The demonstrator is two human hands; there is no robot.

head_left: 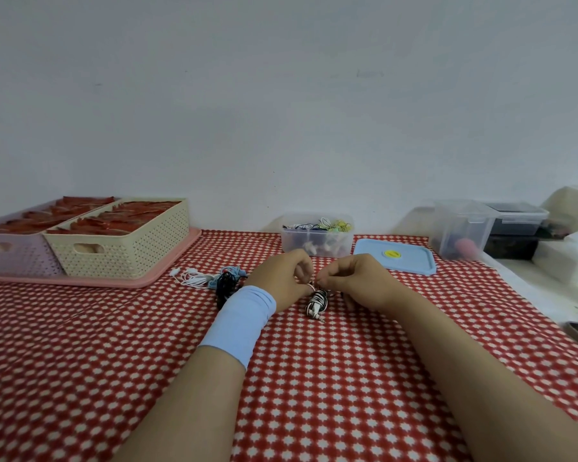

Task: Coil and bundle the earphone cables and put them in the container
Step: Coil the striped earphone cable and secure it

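Bundle (317, 303), black-and-white, coiled, lies on cloth (314, 378) between my hands, near container (291, 243). Left hand (281, 281) and right hand (357, 281) both curled, fingertips pinching bundle's top end. I judge step: tying off coil. Next: finish tie, lift into open container. Loose cables (197, 278) lie at left.

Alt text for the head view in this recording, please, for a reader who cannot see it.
The left hand and right hand pinch the top of a coiled black-and-white earphone cable over a red patterned tablecloth. Behind them stands an open clear container holding bundled cables, its blue lid beside it; loose cables lie to the left.
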